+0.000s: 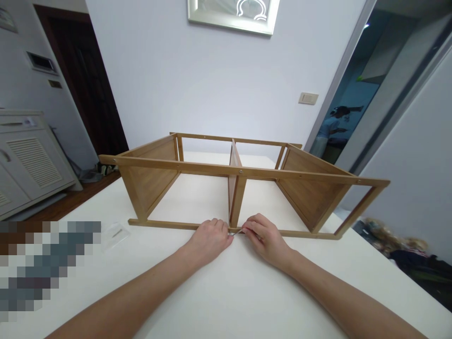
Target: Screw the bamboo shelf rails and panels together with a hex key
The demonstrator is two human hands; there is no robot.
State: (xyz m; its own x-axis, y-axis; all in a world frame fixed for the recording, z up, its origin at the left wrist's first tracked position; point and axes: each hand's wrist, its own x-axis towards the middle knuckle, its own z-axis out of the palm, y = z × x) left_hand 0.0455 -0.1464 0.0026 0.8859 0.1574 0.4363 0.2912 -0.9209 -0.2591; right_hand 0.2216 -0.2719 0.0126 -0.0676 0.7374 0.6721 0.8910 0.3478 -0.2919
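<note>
A wooden shelf frame (pixel 208 165) lies on its side on a white table, with three panels between its long rails. My left hand (pixel 210 240) is closed over the near bottom rail (pixel 165 224), just left of the middle panel (pixel 234 157). Its thumb tip is close to a thin metal hex key (pixel 237 232). My right hand (pixel 265 239) pinches the other end of that key between thumb and fingers, right of the middle upright. The key's tip at the rail is too small to make out.
A small clear plastic bag (pixel 116 234) with a little piece in it lies on the white table (pixel 197 301) at the left. Behind the frame stands a white wall. A person (pixel 330 127) shows through the doorway at the right. Dark clothes (pixel 420 268) lie beyond the table's right edge.
</note>
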